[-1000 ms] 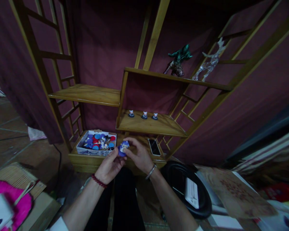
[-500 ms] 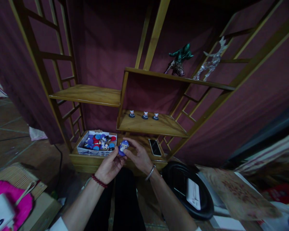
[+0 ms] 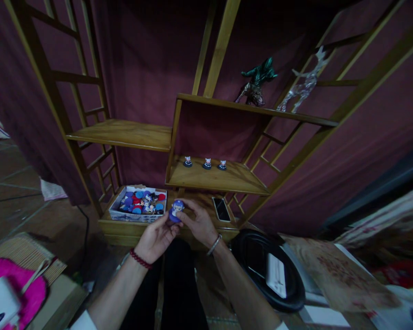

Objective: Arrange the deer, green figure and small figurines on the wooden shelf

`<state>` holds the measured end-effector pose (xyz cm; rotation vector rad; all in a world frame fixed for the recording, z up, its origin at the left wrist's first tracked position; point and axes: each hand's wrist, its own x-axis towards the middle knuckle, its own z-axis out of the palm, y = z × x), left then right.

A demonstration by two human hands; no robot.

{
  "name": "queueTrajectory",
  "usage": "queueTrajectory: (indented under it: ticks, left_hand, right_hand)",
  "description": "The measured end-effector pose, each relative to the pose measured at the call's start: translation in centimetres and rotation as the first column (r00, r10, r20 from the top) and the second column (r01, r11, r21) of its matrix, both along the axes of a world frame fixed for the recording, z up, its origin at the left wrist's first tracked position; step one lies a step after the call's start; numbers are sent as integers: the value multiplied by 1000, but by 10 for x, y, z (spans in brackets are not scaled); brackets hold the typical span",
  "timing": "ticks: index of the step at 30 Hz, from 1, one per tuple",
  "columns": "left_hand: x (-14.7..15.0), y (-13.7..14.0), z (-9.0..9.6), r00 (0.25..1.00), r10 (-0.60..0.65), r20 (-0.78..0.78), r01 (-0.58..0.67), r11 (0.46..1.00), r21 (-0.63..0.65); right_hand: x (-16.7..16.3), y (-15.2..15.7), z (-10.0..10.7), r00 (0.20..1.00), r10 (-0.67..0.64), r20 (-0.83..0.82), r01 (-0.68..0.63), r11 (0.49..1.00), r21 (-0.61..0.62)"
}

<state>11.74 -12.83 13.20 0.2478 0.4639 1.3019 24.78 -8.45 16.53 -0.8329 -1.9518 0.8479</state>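
Observation:
A small purple figurine (image 3: 177, 210) with a pale face and a round purple base is held up between both my hands, in front of the shelf unit. My left hand (image 3: 158, 236) pinches its base from the left with thumb and fingers. From the right, my right hand (image 3: 198, 222) grips it, the thumb laid across its front. Left of my hands, a shallow cardboard box (image 3: 132, 217) holds several small figurines and round red, blue and purple bases, jumbled together. Three small white-and-dark figurines (image 3: 207, 163) stand in a row on the shelf board above.
A phone (image 3: 221, 209) lies on the bottom board to the right. Higher up stand a green figure (image 3: 258, 82) and a clear deer ornament (image 3: 304, 87). A black round stool (image 3: 239, 238) with a white box (image 3: 276, 275) is at lower right. A pink item (image 3: 30, 286) lies at lower left.
Both hands keep hold of the purple figurine; it has barely moved. The view has shifted very slightly.

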Motion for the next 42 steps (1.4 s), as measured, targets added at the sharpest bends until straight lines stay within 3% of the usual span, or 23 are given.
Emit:
queueTrajectory:
  ticks: [6,14,24,42]
  left_hand:
    - [1,-3,-1,1000,14,4,-14,999,48]
    - [0,1,3,998,62,-29,-60,996,64]
    - [-21,-7,-1,984,180,-3,-180,981,74]
    - [-12,-55,21,970,238,52,-239,971,28]
  right_hand:
    - [1,1,-1,1000,-11,5,11,1000,-1]
    - [2,2,14,1000,-18,20,18,999,38]
    - [-26,9,15,995,94,44,-95,995,30]
    - [-25,-36,29,992,93,83,-98,993,66]
